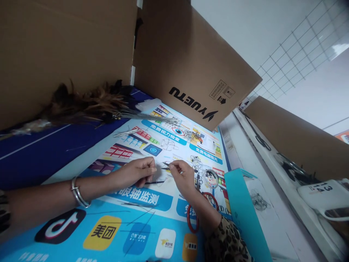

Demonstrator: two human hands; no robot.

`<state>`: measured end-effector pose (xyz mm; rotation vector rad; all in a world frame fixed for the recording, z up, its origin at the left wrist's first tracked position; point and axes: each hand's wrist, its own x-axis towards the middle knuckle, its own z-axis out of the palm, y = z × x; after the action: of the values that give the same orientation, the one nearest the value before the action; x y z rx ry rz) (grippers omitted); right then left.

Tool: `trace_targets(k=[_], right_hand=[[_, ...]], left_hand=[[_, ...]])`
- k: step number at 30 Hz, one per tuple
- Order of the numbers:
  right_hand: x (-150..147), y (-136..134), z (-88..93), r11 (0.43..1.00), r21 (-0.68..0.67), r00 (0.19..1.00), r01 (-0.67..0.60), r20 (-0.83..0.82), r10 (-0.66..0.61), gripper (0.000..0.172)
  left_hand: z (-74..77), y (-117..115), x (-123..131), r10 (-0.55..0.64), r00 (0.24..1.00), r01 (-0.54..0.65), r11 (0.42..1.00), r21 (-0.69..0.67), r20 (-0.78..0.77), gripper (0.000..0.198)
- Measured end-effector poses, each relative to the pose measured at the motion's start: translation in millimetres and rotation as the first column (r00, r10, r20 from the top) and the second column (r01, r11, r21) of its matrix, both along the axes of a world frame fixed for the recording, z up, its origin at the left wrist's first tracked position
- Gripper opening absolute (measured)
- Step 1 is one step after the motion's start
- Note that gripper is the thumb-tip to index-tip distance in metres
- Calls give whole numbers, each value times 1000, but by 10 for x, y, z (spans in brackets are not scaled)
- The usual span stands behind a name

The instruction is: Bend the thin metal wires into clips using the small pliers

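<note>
My left hand [145,171] is closed in a pinch above the printed sheet [166,218]. Whatever its fingertips hold is too small to make out. My right hand [183,176] faces it a short way off, thumb and forefinger pinched on a thin dark strand [165,165] that points toward the left hand. Under the right wrist are red loop handles [192,220], partly hidden by the forearm. Small dark rings [200,178] and a round tin with a cartoon face [211,178] lie just right of the right hand. Loose thin wires [139,205] rest on the sheet near me.
Brown feathers [89,100] with a bundle of wire stems [152,116] lie at the back left. Cardboard panels [169,54] wall off the back and left. A turquoise box [242,211] stands at the right, with tangled wire [258,201] beside it.
</note>
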<state>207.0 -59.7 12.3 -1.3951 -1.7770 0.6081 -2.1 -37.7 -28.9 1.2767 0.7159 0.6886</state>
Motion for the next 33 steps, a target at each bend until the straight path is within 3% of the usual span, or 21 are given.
trace_targets(k=[3, 5, 10, 14, 18, 21, 23, 28, 31, 33], right_hand=[[-5, -20, 3, 999, -35, 1000, -2, -28, 1, 13], [-19, -25, -3, 999, -42, 999, -2, -32, 1, 13], [-32, -23, -33, 999, -30, 1000, -14, 9, 14, 13], [-56, -32, -24, 997, -24, 996, -70, 60, 71, 12], [-103, -48, -8, 996, 28, 994, -83, 79, 80, 11], [-115, -66, -15, 997, 62, 995, -48, 95, 42, 11], [-107, -80, -26, 999, 30, 991, -45, 126, 41, 13], [-53, -79, -39, 984, -93, 943, -154, 282, 175, 19], [-30, -52, -33, 991, -27, 937, -132, 323, 133, 11], [-32, -36, -31, 988, 83, 943, -129, 320, 96, 15]], left_hand=[[18, -1, -10, -1, 995, 8, 998, 67, -97, 26], [44, 4, -22, 57, 977, -19, 982, 186, -203, 25], [152, 43, -45, 287, 914, -107, 851, 514, -286, 23], [211, 79, -48, 331, 906, -85, 752, 653, -263, 18], [241, 74, -53, 302, 924, -52, 709, 703, -236, 18], [256, 43, -55, 331, 922, -106, 712, 694, -199, 19], [255, 24, -55, 357, 913, -142, 732, 666, -197, 18], [228, 25, -58, 334, 918, -133, 766, 629, -213, 16], [231, 32, -57, 321, 925, -108, 738, 666, -205, 17], [238, 29, -52, 317, 927, -92, 709, 699, -199, 18]])
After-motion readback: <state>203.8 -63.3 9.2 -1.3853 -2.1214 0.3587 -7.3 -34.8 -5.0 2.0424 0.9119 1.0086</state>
